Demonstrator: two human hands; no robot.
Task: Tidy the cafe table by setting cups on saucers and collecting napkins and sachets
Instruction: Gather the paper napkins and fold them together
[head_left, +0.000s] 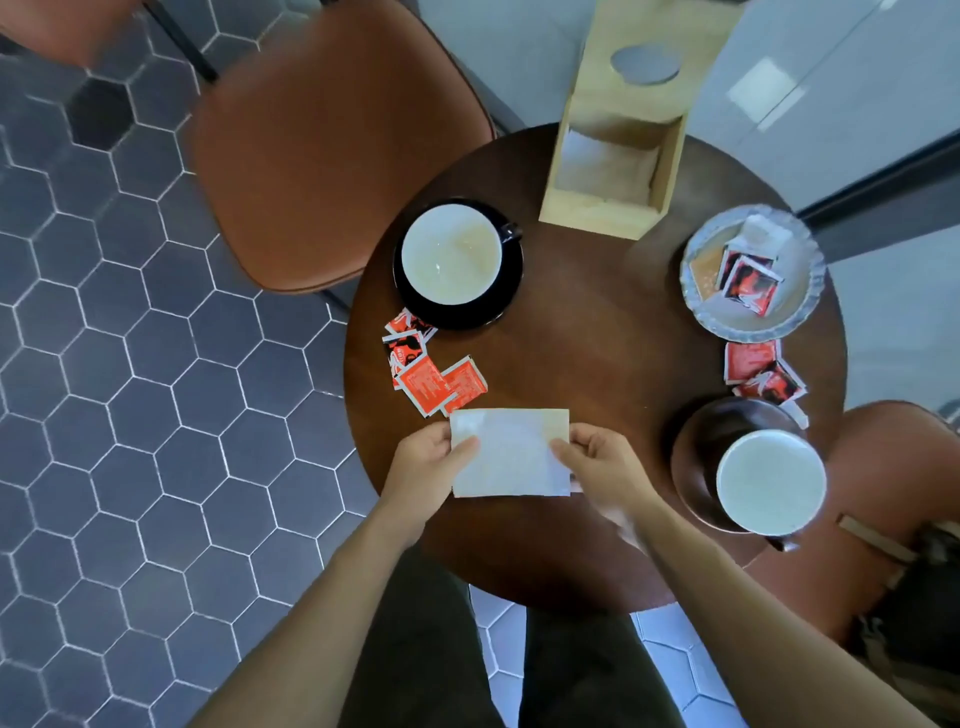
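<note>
Napkin (511, 453) sits low centre of the frame over the bench (597, 338), long axis left to right, pinched at its side edges by the left hand (428, 462) and right hand (597, 462). Its likely home, the wooden holder (613, 171), lies straight up-frame, about equally near both hands.

Dark wood, pale paper, glossy ceramic

The round worktop (597, 338) is smooth dark wood; the napkin (511, 452) matt paper; the black saucer (511, 283) glossy; the holder (618, 156) pale raw wood; the sachets (436, 379) printed paper.
</note>
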